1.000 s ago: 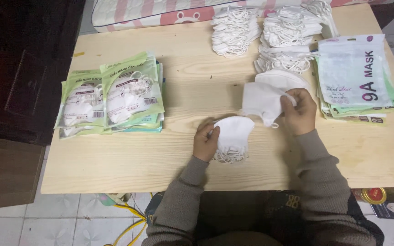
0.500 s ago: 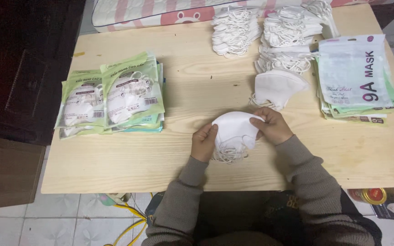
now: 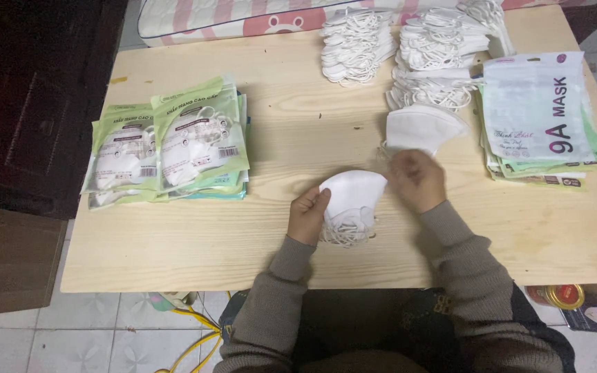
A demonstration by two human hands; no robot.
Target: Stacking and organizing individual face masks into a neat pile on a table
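Packets [image 3: 167, 148] left; masks [image 3: 357, 45] beyond.

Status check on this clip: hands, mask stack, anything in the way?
Left hand grips small mask stack at its left edge. Right hand touches stack's right edge. Loose mask lies beyond, apart. Nothing blocking.

This looks like a home used for packing work. A plain wooden table [image 3: 243, 242] stands on a tiled floor [image 3: 105, 338], with a striped mattress [image 3: 243, 17] and a dark wooden cabinet [image 3: 29, 103] beside it.
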